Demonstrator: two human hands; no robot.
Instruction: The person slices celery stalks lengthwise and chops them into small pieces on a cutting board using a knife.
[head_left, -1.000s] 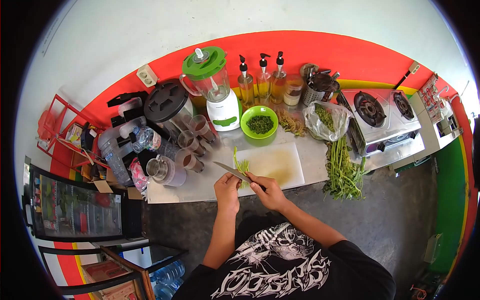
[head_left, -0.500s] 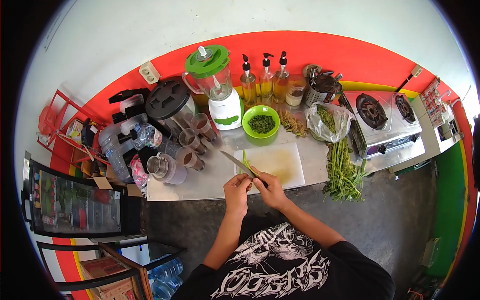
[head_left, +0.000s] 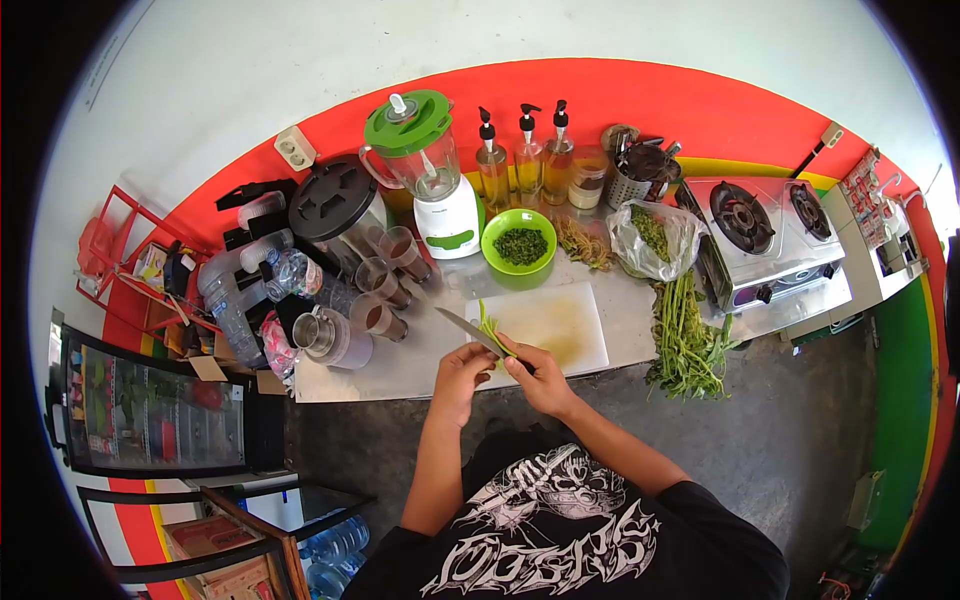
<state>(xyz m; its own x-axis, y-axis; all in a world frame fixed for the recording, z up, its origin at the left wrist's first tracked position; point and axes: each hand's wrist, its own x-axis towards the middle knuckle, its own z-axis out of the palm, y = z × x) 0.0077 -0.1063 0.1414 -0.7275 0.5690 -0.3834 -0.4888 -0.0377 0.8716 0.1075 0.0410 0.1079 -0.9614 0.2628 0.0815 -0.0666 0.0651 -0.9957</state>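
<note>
Directions are taken from the white chopping board point(head_left: 560, 325), lying flat on the metal bench point(head_left: 405, 378). The right hand point(head_left: 540, 382), at 6 o'clock, is closed around the handle of a kitchen knife point(head_left: 468, 327); the blade points to 10 o'clock. The left hand point(head_left: 460, 378), at 8 o'clock, has its fingers curled beside the blade; whether it pinches anything cannot be told. Thin green stalks point(head_left: 487, 320) lie alongside the blade, above the board's left end.

A lime-green bowl point(head_left: 518, 279), near 12 o'clock, contains chopped greens point(head_left: 521, 246). At 3 o'clock a bundle of leafy stems point(head_left: 688, 340) overhangs the bench edge. A clear plastic bag point(head_left: 682, 250) of greens sits at 2 o'clock; three tumblers point(head_left: 380, 318) with brown contents occupy 9 o'clock.
</note>
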